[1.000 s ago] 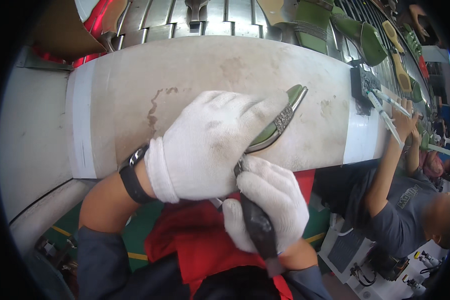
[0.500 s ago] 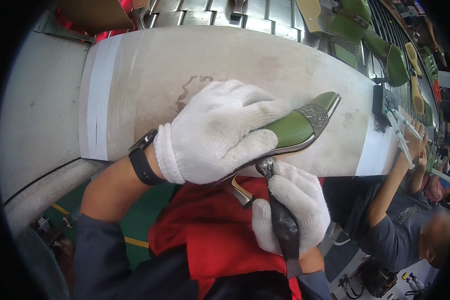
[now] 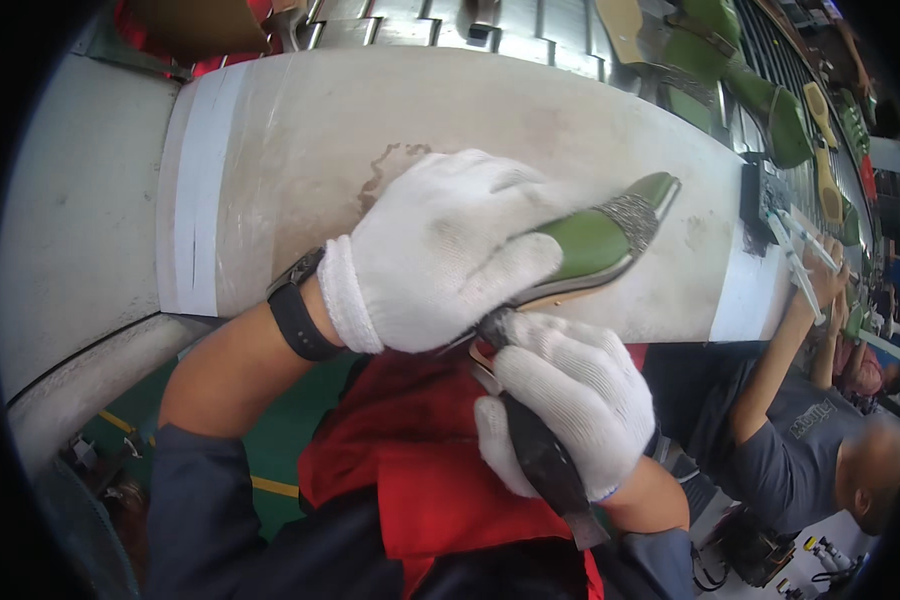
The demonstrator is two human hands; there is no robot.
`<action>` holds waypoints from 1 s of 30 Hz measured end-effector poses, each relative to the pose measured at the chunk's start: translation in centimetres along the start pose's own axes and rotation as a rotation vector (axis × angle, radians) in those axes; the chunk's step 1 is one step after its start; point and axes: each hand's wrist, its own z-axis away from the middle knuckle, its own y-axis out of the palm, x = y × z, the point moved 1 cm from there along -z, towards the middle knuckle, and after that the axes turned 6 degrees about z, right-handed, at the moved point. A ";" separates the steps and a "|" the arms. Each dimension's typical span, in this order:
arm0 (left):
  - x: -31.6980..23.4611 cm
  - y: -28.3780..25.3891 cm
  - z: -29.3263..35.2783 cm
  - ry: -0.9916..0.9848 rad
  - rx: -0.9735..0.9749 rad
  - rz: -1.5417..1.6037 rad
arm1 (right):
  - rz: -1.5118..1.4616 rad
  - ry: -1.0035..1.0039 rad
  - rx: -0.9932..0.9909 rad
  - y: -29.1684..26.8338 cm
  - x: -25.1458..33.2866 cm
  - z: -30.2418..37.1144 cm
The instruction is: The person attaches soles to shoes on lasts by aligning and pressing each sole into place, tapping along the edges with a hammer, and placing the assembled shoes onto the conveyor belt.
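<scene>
A green high-heeled shoe (image 3: 590, 246) with a glittery band across its pointed front lies over the near edge of the pale worktable, toe to the far right. My left hand (image 3: 450, 250), in a white knit glove, presses over its back part and holds it. Below, my gloved right hand (image 3: 575, 400) is closed round a dark hand tool (image 3: 542, 445) with a black wrapped middle and a flat, flared lower end. The tool's upper end meets the shoe's underside near the heel. My left fingers and the glove hide the shoe's rear, and most of the heel is covered.
The pale worktable (image 3: 310, 110) has white tape strips at both sides. Behind it runs a metal slat conveyor (image 3: 550, 30) with more green shoes (image 3: 775, 115) and tan shoe-shaped pieces (image 3: 828, 185). A dark block (image 3: 763, 205) sits at the right, where a co-worker's hand (image 3: 825, 272) is near white-handled tools.
My right hand has moved left with the tool, toward the heel, and the tool now slants more. The shoe has tipped a little under my left hand.
</scene>
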 end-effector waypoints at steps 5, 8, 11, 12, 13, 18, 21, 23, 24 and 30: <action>-1.3 -0.1 -0.4 -0.122 0.029 0.021 | -0.190 -0.027 -0.130 0.1 -2.2 1.1; -2.4 0.1 -0.5 -0.212 0.150 -0.092 | -0.711 0.234 -0.231 -1.1 -3.5 3.9; -3.6 0.9 -4.0 -0.291 0.241 -0.166 | -0.849 0.472 -0.418 -4.2 -4.8 4.8; -3.3 1.8 -5.2 -0.328 0.271 -0.204 | -0.914 0.513 -0.458 -4.9 -5.0 4.2; -3.7 2.5 -5.9 -0.327 0.277 -0.213 | -0.979 0.554 -0.495 -5.4 -5.4 3.6; -4.9 4.3 -7.2 -0.466 0.317 -0.181 | -0.690 0.600 -0.252 -7.5 -8.0 1.7; -5.2 4.1 -7.3 -0.403 0.318 -0.222 | -0.376 0.444 -0.132 -8.1 -10.6 0.1; -5.1 4.1 -7.1 -0.451 0.292 -0.192 | -0.664 0.610 -0.180 -8.6 -10.9 -2.5; -5.0 4.1 -7.0 -0.444 0.285 -0.196 | -0.802 0.659 -0.219 -8.4 -11.9 -3.3; -4.4 2.2 -7.0 -0.412 0.245 -0.136 | -0.921 0.748 -0.298 -5.9 -16.1 -1.8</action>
